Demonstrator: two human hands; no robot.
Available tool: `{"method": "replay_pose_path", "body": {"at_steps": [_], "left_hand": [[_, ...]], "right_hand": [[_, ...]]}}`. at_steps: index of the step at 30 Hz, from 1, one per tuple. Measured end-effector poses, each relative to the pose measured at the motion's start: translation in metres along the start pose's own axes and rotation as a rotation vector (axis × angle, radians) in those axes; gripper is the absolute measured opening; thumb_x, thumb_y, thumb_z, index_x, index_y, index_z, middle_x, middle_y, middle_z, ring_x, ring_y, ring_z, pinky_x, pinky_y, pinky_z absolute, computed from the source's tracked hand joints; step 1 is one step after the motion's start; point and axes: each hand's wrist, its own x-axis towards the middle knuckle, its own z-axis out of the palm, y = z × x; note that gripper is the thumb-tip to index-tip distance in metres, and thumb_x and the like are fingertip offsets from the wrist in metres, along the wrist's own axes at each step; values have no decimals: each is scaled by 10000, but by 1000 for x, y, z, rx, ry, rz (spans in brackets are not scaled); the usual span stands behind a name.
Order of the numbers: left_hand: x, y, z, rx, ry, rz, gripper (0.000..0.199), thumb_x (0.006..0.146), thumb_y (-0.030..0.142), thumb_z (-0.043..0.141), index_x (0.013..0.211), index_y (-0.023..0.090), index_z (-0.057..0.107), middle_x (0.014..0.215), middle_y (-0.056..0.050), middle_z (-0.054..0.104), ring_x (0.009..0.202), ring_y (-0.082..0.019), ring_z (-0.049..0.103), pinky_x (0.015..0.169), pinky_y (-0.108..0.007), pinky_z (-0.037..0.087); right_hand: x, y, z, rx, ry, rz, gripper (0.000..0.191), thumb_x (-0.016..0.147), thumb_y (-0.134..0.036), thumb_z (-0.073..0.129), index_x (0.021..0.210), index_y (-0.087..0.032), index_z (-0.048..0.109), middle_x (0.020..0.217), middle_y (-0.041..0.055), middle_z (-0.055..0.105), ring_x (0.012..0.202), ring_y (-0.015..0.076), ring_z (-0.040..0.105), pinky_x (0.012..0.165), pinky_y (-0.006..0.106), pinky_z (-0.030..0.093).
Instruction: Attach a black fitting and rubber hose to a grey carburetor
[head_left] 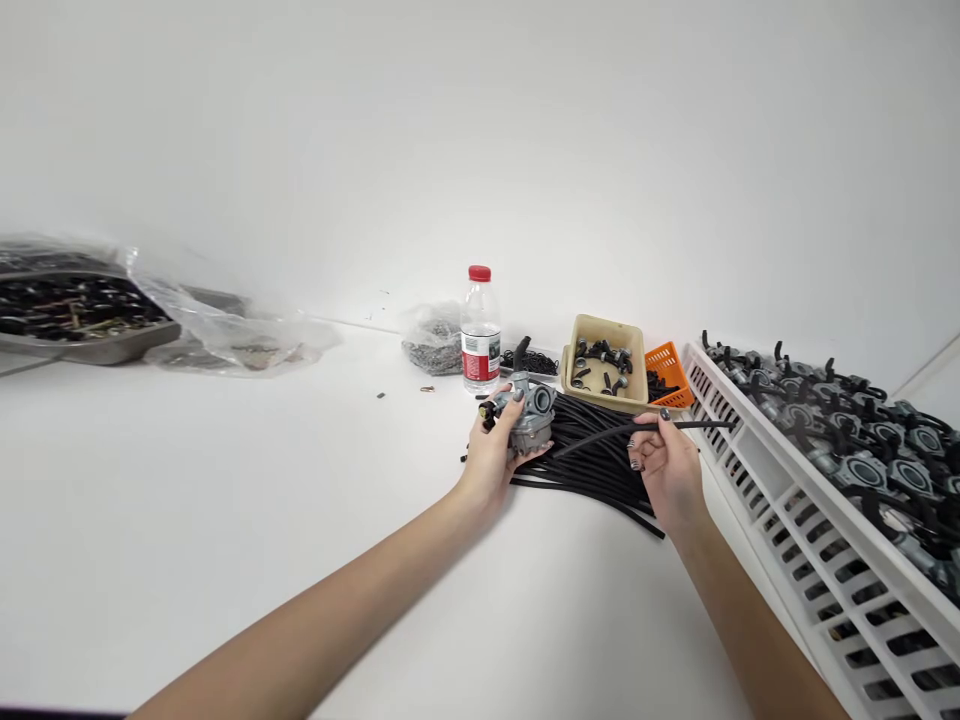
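Observation:
My left hand [495,448] is closed around a grey metal carburetor [531,418] with a black rubber cap pointing up from its top. Pinched between the thumb and fingers of my right hand [666,462] is a thin black rubber hose [701,425]. One end of that hose reaches right, over the rim of the white crate; the other slants left toward the carburetor, and I cannot tell whether it touches. A pile of loose black hoses [592,480] lies on the table beneath and between both hands.
A white slatted crate [757,470] full of carburetors stands at right. Behind the hoses are a cream bin [609,398] of small parts, an orange basket [679,375] and a red-capped bottle [481,345]. Plastic bags [247,340] and a grey tray [112,347] of parts sit left.

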Motion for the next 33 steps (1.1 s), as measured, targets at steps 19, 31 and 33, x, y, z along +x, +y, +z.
{"method": "replay_pose_path", "body": {"at_steps": [19,31,33], "left_hand": [[-10,-2,2,40,-24,9,663,578,437,932,1127,239,618,1004,-47,734,784,-205,717,546,-326,661],[-13,-4,4,56,-37,14,772,472,488,969,1119,251,620,1000,-35,729,766,-195,709,533,-315,659],[-13,-4,4,58,-36,16,758,475,490,969,1103,243,623,1010,-36,723,772,-194,709,540,-316,660]], "right_hand": [[-3,15,3,-275,-141,-54,351,741,-513,834,836,-187,745,623,6,709,492,109,572,482,246,438],[-5,56,8,-370,-235,-140,347,767,-570,800,818,-228,770,805,55,746,741,190,683,696,338,598],[-5,56,7,-370,-238,-134,361,763,-583,801,818,-227,769,808,56,746,745,192,685,703,342,602]]}}
